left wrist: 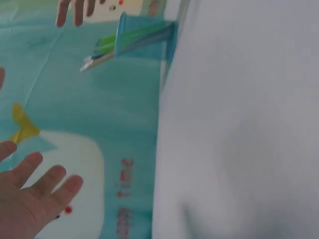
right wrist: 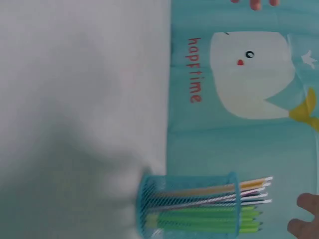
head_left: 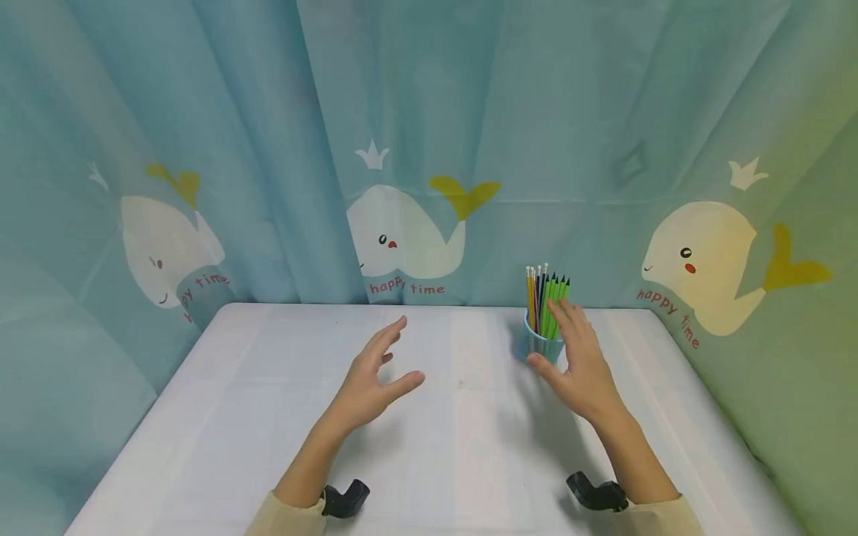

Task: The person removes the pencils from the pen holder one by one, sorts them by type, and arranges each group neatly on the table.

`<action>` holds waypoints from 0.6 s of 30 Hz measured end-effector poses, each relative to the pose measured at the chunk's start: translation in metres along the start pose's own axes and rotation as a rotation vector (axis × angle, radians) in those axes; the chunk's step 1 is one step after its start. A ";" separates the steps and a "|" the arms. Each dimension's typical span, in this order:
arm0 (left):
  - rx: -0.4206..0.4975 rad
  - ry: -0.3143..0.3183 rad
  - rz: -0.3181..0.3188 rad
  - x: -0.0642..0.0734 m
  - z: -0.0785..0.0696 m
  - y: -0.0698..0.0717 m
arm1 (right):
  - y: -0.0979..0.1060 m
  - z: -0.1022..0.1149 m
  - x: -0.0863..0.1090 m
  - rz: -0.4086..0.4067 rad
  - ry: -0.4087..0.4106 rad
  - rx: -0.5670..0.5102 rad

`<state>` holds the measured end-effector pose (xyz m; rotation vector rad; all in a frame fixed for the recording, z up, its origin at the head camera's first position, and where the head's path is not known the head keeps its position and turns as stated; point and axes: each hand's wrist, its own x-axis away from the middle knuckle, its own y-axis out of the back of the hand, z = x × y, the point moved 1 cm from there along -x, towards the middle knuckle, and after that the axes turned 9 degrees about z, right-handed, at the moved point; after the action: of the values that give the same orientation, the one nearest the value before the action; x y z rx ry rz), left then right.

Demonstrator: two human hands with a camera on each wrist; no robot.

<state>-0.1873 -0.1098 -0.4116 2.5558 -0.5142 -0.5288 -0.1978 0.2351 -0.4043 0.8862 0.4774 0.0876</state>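
A blue mesh pencil cup (head_left: 542, 345) stands near the back right of the white table. Several pencils (head_left: 553, 301) lean in it, some bright green with dark tips, others yellow, pink and dark with pale ends. My right hand (head_left: 582, 368) hovers in front of the cup, overlapping it in the head view, thumb and fingers spread and nothing held. Over the middle left of the table is my left hand (head_left: 370, 383), its fingers extended and thumb apart, holding nothing. In the right wrist view, fingertips (right wrist: 304, 227) show beside the pencil ends.
The white table (head_left: 429, 469) reaches back to a blue-green curtain (head_left: 563, 112) printed with white whales and red lettering. This curtain also hangs along both sides. A black wrist mount (head_left: 346, 499) sits on the left wrist, another (head_left: 596, 493) on the right.
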 end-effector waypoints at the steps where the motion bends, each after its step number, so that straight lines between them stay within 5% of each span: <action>1: 0.037 -0.005 0.015 -0.003 0.000 -0.003 | 0.001 -0.003 0.001 -0.008 -0.002 -0.045; 9: 0.282 -0.004 0.156 -0.029 0.002 -0.028 | 0.006 -0.032 0.006 0.025 -0.102 -0.422; 14: 0.352 0.002 0.218 -0.044 0.002 -0.043 | 0.003 -0.043 0.007 0.065 -0.192 -0.677; 18: 0.377 0.020 0.262 -0.054 0.002 -0.054 | 0.000 -0.049 0.007 0.078 -0.220 -0.756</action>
<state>-0.2201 -0.0424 -0.4266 2.7756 -1.0071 -0.3358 -0.2128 0.2720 -0.4331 0.1665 0.1721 0.2223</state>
